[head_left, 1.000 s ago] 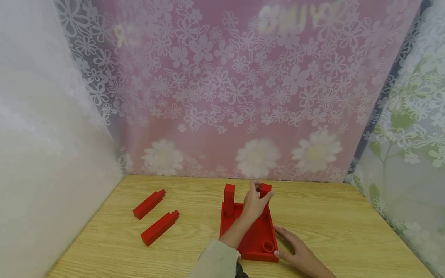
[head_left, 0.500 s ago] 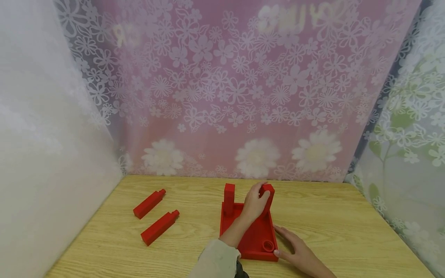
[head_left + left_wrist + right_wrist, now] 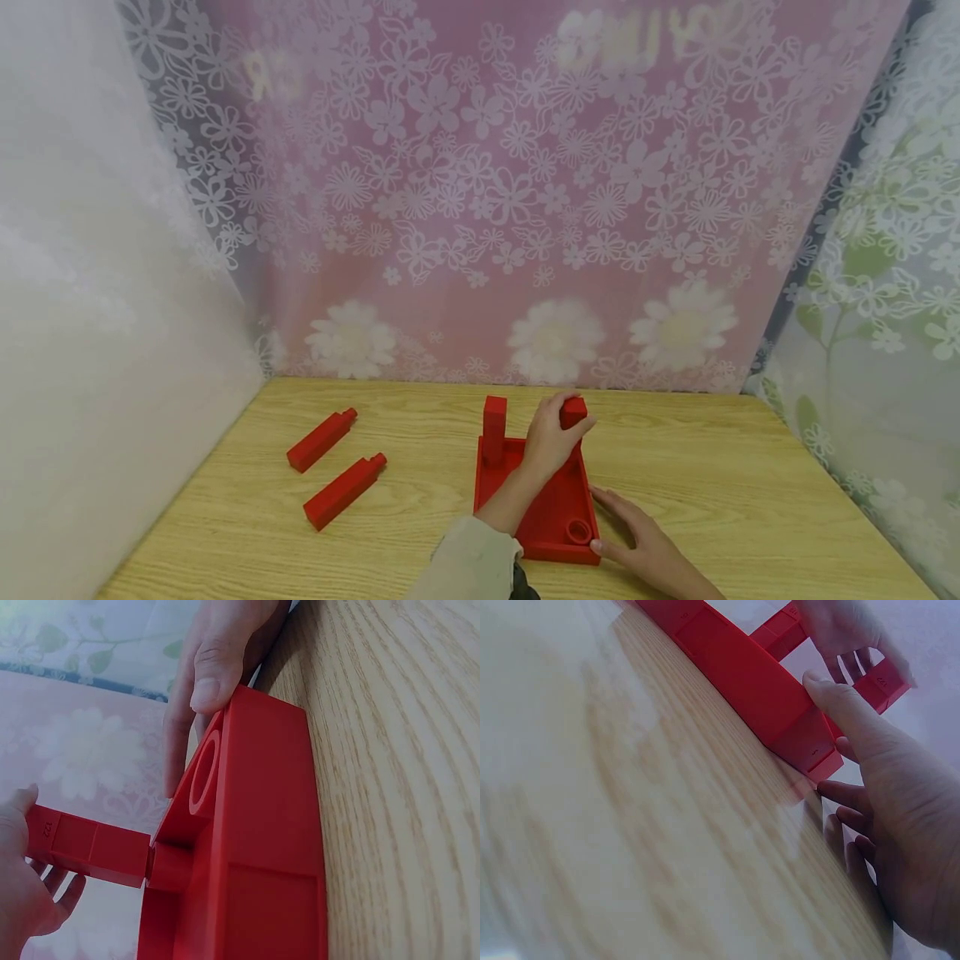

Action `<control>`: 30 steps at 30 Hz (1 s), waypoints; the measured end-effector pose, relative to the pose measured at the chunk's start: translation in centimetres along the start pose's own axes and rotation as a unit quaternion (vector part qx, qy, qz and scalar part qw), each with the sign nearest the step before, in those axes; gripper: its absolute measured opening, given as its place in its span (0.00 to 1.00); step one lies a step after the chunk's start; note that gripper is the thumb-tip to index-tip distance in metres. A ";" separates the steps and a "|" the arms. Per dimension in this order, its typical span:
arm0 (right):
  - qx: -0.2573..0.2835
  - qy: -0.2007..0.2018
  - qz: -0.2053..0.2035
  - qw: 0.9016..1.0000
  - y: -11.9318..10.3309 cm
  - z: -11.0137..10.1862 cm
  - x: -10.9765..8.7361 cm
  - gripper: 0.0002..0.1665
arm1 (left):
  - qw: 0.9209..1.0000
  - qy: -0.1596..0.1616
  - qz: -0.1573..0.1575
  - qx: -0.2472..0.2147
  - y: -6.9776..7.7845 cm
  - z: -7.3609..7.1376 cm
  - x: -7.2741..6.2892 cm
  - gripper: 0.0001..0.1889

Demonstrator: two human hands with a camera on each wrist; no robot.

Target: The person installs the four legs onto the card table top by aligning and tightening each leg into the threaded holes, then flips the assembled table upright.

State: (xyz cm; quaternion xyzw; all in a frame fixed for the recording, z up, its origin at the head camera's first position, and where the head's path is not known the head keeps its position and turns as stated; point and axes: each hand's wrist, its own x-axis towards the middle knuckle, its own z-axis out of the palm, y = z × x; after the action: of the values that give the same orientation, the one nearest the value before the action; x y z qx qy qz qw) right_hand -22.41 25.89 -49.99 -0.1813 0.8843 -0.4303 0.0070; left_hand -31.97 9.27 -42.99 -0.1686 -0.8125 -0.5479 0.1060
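A shallow red tray-like piece point(image 3: 551, 507) with raised sides lies on the wooden table. One square red post point(image 3: 494, 425) stands upright in its far left corner. At the far right corner, my left hand point(image 3: 551, 437) grips the top of a second red post point(image 3: 90, 844) between thumb and fingers. The lower end of that post meets a round socket point(image 3: 172, 866) in the left wrist view. My right hand point(image 3: 641, 537) touches the tray piece's right side with straight fingers, its thumb point(image 3: 214, 682) on the near right corner beside a ring-shaped socket point(image 3: 578, 532).
Two more red posts with round pegs lie to the left, a farther post point(image 3: 322, 440) and a nearer post point(image 3: 345, 492). Flowered curtain point(image 3: 510, 208) hangs behind the table point(image 3: 675, 450), with pale sheets on both sides.
My left hand and the post in it turned and tilted slightly, then the post came back more upright with the thumb extended farther. My right hand and the tray piece stay in place.
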 end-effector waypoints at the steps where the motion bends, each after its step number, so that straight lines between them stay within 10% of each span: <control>1: -0.001 0.001 0.000 1.000 0.0 0.0 0.0 0.38 | 1.000 0.007 0.000 0.001 0.1 0.0 0.0 0.25; 21: -0.009 0.007 0.004 1.000 -0.1 0.1 0.0 0.39 | 0.997 -0.029 -0.049 -0.058 -0.1 -0.1 0.0 0.18; 30: -0.001 0.003 0.008 1.000 -0.3 0.0 -0.1 0.38 | 0.998 0.033 -0.041 0.039 1.0 0.2 0.0 0.27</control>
State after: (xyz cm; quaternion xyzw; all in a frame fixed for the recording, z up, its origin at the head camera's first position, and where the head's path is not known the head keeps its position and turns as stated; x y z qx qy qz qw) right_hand -22.19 25.78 -49.80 -0.1730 0.8863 -0.4295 0.0078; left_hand -31.55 9.80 -42.28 -0.1126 -0.8354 -0.5252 0.1166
